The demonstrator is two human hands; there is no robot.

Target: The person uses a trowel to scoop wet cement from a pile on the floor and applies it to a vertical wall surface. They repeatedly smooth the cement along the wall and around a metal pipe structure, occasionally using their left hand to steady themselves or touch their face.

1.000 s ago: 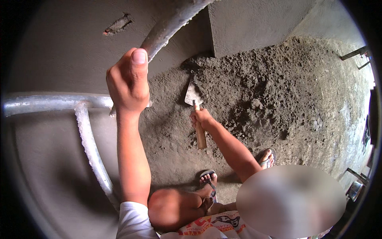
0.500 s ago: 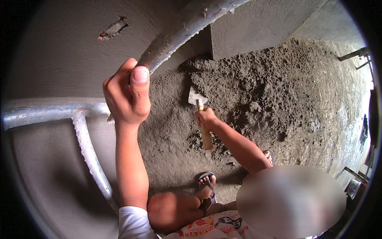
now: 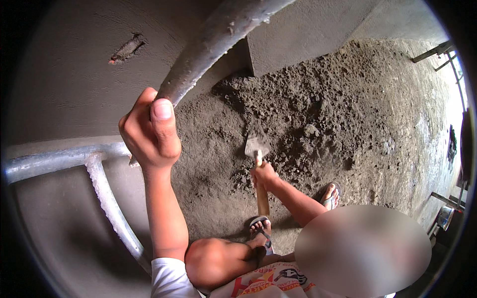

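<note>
The left hand [image 3: 149, 131] is clamped around a stiff grey scaffold pipe [image 3: 213, 44]. At five o'clock from it, the right hand [image 3: 263, 175] is closed on the wooden handle of a trowel [image 3: 257, 147], its blade dug into a heavy, crumbly mortar pile [image 3: 318, 109]. A rendered wall [image 3: 298, 35] bounds the pile at twelve o'clock; open room is left at three o'clock.

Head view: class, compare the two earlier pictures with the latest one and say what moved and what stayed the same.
The trowel, gripped by the right hand, has shifted slightly along the mortar pile. The view tilted, so the pipe appears larger. The left hand stayed closed around that pipe, and the right hand kept its grip on the trowel.
</note>
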